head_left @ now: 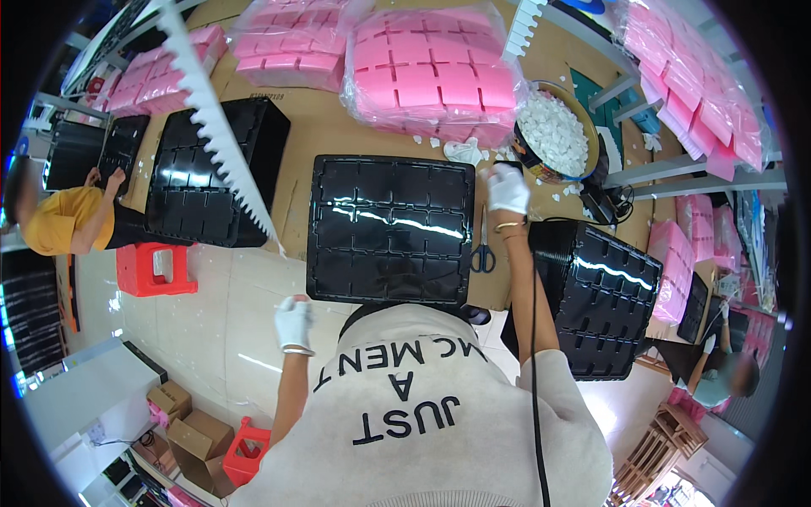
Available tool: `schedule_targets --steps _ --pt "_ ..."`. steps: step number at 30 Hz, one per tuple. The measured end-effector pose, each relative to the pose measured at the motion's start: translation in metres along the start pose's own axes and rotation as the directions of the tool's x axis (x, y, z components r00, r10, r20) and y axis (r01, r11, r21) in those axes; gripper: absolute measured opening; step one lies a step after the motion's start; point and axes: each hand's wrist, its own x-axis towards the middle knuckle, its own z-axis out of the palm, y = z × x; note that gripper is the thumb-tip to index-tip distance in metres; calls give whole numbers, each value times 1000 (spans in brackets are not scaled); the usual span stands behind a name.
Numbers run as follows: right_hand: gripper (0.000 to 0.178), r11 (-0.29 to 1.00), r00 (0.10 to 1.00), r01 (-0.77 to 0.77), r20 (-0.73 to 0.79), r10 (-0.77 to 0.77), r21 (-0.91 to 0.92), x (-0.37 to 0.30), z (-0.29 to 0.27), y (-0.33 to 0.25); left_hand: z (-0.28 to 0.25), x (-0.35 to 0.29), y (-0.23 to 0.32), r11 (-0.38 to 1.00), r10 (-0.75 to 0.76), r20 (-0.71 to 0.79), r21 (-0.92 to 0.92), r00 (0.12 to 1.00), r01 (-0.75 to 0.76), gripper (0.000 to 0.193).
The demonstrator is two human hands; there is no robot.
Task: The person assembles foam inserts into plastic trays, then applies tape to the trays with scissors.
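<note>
A black plastic tray with moulded compartments (390,224) lies in front of me at the near edge of the cardboard-covered table. My left hand (294,324), white-gloved, hangs beside the tray's near left corner with its fingers curled; whatever they may hold cannot be made out. At the far right corner is my gloved right hand (508,191), its fingers closed next to a small dark object. What that hand grips is hidden. Scissors with dark blue handles (482,258) lie right of the tray, below my right hand.
A round tin of white pieces (553,135) stands at the back right. Bagged pink foam blocks (435,68) lie behind the tray. Black tray stacks (211,169) flank me. White toothed strips (207,110) cross the view. A red stool (156,269) and co-workers are at the sides.
</note>
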Motion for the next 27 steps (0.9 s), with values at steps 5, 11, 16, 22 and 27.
schedule_targets --steps 5,11,16,22,27 --pt "15 905 836 -417 -357 418 83 58 -27 83 104 -20 105 959 280 393 -81 876 -271 14" --pt "16 997 917 -53 -392 68 49 87 -44 -13 191 55 213 465 868 156 79 472 -882 14" --pt "24 989 979 117 -158 -131 -95 130 -34 -41 245 95 295 326 888 167 429 429 -842 23" --pt "22 956 997 35 82 -12 -291 161 -9 -22 258 135 305 161 891 216 672 399 -723 15" --pt "18 965 997 78 41 -70 -250 166 8 -6 270 154 299 185 854 272 639 444 -747 14"
